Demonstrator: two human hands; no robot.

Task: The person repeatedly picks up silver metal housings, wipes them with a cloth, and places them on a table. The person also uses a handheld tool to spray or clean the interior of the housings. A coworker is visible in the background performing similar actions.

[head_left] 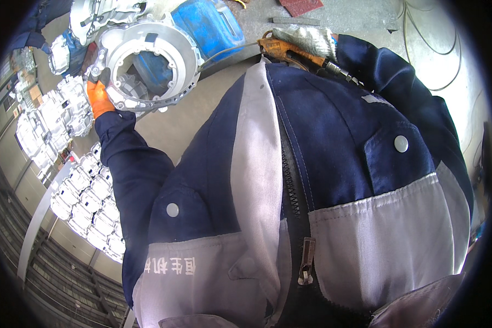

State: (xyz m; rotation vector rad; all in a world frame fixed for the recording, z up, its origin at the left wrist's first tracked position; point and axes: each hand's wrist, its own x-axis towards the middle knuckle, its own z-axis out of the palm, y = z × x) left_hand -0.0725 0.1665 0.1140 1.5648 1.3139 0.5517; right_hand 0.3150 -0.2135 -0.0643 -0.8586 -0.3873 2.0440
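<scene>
Left hand (99, 97) part-curls at metal housing's (185, 54) left edge, probably steadying it; can't tell if gripping. Right hand (307, 42) wraps yellow tool (283, 50), bit pointing away, likely keeping housing clear.

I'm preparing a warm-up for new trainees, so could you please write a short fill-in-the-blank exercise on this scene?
1. The gloved left hand, dark at the fingers, is coloured ____ toward the wrist.
2. The pale-gloved hand holding the yellow power tool is the ____ one.
3. The silvery, ring-shaped metal housing has a large ____ opening.
4. The bulky plastic container beside the housing is coloured ____.

Missing words: orange; right; round; blue.
</scene>
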